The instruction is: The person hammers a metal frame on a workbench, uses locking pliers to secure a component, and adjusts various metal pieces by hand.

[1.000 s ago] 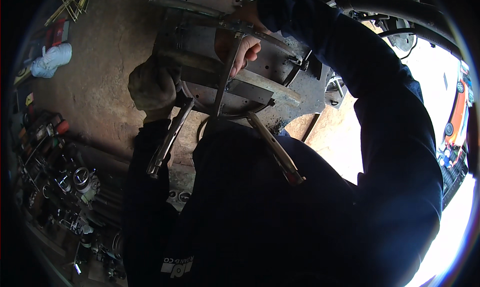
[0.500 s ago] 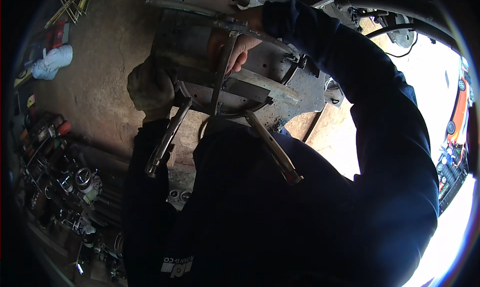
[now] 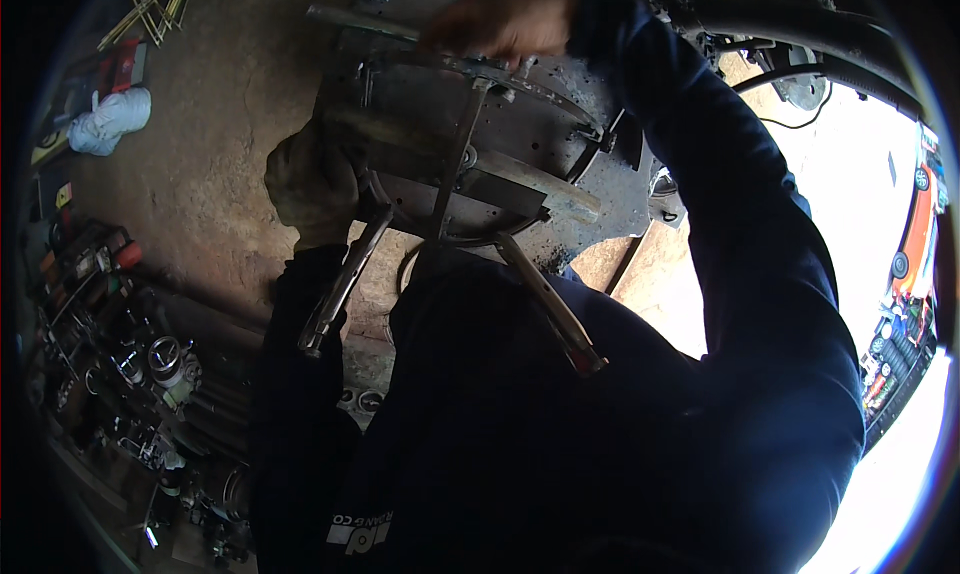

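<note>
A round metal frame of curved bars, with a straight crossbar running through it, lies over a dark steel table. Two tubular metal legs, one on the left and one on the right, stick out from its near side toward my body. My left hand, in a dirty work glove, is closed at the frame's left edge; its fingertips are partly hidden. Bare and blurred, my right hand is over the far end of the crossbar, beside a long flat bar. Whether it holds anything is unclear.
A pale flat bar lies across the table under the frame. Dark hoses run along the upper right. Machine parts crowd the lower left. A white cloth bundle and thin rods lie at the upper left.
My right hand has come out from beside the crossbar and moved away to the frame's far edge. My left hand keeps its place on the frame's left side.
</note>
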